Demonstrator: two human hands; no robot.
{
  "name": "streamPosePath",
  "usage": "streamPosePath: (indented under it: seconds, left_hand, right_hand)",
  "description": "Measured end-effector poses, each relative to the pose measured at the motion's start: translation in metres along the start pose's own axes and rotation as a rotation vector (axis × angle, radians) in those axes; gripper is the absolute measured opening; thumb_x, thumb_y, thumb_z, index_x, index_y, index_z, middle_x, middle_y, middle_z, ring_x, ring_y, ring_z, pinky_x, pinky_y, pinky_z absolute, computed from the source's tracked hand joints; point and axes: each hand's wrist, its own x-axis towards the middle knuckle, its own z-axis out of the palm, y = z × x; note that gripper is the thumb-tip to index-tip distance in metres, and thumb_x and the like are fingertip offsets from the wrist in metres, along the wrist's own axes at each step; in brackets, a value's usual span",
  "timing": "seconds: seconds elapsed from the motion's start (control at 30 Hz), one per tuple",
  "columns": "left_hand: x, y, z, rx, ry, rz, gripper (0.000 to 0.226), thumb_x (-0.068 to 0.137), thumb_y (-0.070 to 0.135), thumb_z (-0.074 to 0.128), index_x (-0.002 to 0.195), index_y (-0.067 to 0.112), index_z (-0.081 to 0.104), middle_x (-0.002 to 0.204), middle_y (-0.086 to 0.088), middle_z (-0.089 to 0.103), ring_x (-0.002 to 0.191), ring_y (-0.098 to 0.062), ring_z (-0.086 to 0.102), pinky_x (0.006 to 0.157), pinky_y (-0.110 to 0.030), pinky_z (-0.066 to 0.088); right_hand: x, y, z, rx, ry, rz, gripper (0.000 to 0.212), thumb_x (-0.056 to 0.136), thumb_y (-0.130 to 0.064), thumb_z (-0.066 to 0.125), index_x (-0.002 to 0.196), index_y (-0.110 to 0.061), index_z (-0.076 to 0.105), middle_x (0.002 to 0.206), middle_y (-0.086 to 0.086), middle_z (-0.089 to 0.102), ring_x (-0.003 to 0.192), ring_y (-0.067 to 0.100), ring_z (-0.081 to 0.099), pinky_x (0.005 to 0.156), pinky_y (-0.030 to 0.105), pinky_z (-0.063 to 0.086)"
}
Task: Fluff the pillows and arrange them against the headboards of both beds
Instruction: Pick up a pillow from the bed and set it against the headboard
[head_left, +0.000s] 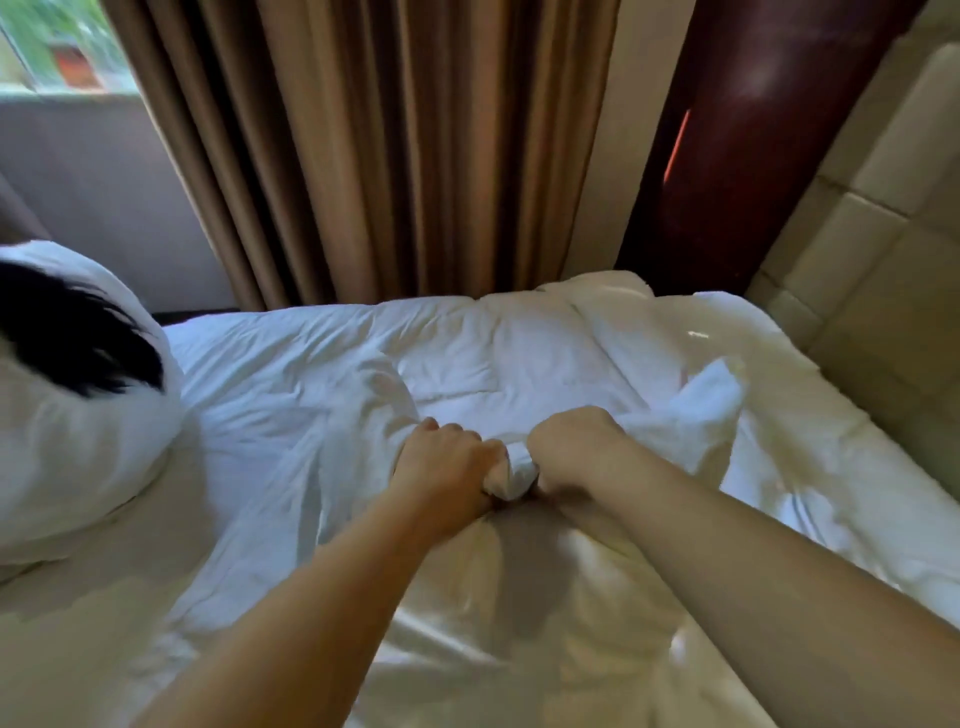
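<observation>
From the head view, we see both hands close together over the middle of the bed (322, 364). The left hand (447, 465) and the right hand (576, 452) are each clenched on one bunched fold of white cloth (511, 475) between them; whether that is a pillowcase or the bedcover we cannot tell. The one plain pillow (88, 457) sits at the left edge, well apart from the hands, plump and partly raised, with its long side seeming to run away from us. The padded headboard (878, 270) stands on the far right — the opposite side. So the left hand is the nearer one, and we judge the pillow must cross the whole bed, left to right, to reach its place.
</observation>
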Motion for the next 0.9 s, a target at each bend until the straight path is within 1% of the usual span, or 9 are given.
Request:
streamPosePath:
  seconds: [0.07,0.17,0.3,0.37,0.47,0.6,0.67,0.8,0.9]
  left_hand:
    - [-0.013,0.045,-0.047,0.072,0.047,0.058,0.032,0.086,0.051,0.05,0.108,0.028,0.056,0.107,0.003,0.066,0.103,-0.023,0.06,0.088,-0.039,0.036]
    - [-0.035,0.108,-0.113,0.118,0.14,0.108,0.032,0.088,0.051,0.05,0.109,0.028,0.055,0.11,0.004,0.065,0.106,-0.021,0.059,0.091,-0.04,0.039]
    - [-0.052,0.169,-0.186,0.149,0.33,0.149,0.034,0.084,0.06,0.053,0.101,0.03,0.054,0.103,0.006,0.065,0.102,-0.021,0.06,0.083,-0.037,0.039]
    - [-0.054,0.194,-0.217,0.155,0.39,0.161,0.036,0.082,0.06,0.054,0.101,0.03,0.054,0.103,0.007,0.064,0.102,-0.02,0.059,0.083,-0.037,0.04]
    - [-0.047,0.223,-0.262,0.197,0.5,0.158,0.032,0.082,0.053,0.06,0.102,0.029,0.054,0.103,0.008,0.063,0.099,-0.019,0.058,0.082,-0.035,0.04]
    - [-0.015,0.256,-0.317,0.231,0.74,0.233,0.026,0.083,0.039,0.067,0.104,0.026,0.057,0.1,0.006,0.065,0.094,-0.018,0.059,0.085,-0.034,0.044]
    - [0.011,0.276,-0.34,0.251,0.843,0.284,0.025,0.081,0.033,0.072,0.101,0.023,0.06,0.096,0.004,0.067,0.089,-0.02,0.062,0.083,-0.035,0.046]
    - [0.07,0.328,-0.375,0.238,0.961,0.394,0.027,0.069,0.023,0.078,0.09,0.019,0.063,0.082,0.002,0.067,0.079,-0.026,0.062,0.072,-0.038,0.046]
    - [0.11,0.37,-0.396,0.15,1.004,0.483,0.031,0.071,0.027,0.074,0.098,0.018,0.06,0.09,0.001,0.065,0.087,-0.027,0.059,0.076,-0.039,0.043]
  right_hand:
    - [-0.07,0.025,0.001,0.095,0.043,0.052,0.028,0.086,-0.03,0.051,0.111,-0.02,0.059,0.116,0.001,0.063,0.108,0.024,0.06,0.08,0.035,0.045]
    - [-0.167,0.061,-0.002,0.184,0.137,0.124,0.03,0.089,-0.029,0.05,0.117,-0.023,0.057,0.122,0.0,0.06,0.114,0.023,0.056,0.084,0.036,0.043]
    - [-0.263,0.106,-0.02,0.187,0.289,0.21,0.035,0.089,-0.036,0.05,0.122,-0.028,0.057,0.124,-0.002,0.059,0.117,0.023,0.055,0.093,0.037,0.045]
    - [-0.299,0.127,-0.033,0.151,0.353,0.247,0.029,0.089,-0.037,0.049,0.116,-0.03,0.059,0.117,-0.005,0.061,0.112,0.022,0.058,0.081,0.033,0.044]
    - [-0.342,0.157,-0.052,0.103,0.521,0.297,0.018,0.092,-0.031,0.047,0.102,-0.029,0.061,0.104,-0.005,0.065,0.101,0.021,0.062,0.07,0.032,0.04]
    - [-0.379,0.208,-0.071,-0.008,0.783,0.41,0.02,0.094,-0.031,0.045,0.095,-0.024,0.063,0.096,-0.001,0.067,0.091,0.025,0.064,0.068,0.032,0.039]
    - [-0.392,0.24,-0.074,-0.085,0.881,0.48,0.021,0.094,-0.03,0.045,0.093,-0.023,0.064,0.094,0.0,0.069,0.088,0.026,0.065,0.067,0.033,0.039]
    - [-0.422,0.298,-0.067,-0.126,0.962,0.659,0.019,0.093,-0.03,0.047,0.095,-0.022,0.065,0.097,0.004,0.07,0.09,0.031,0.066,0.069,0.034,0.04]
    - [-0.442,0.335,-0.055,-0.104,0.977,0.758,0.022,0.094,-0.024,0.045,0.103,-0.02,0.064,0.103,0.007,0.07,0.095,0.033,0.065,0.076,0.036,0.044]
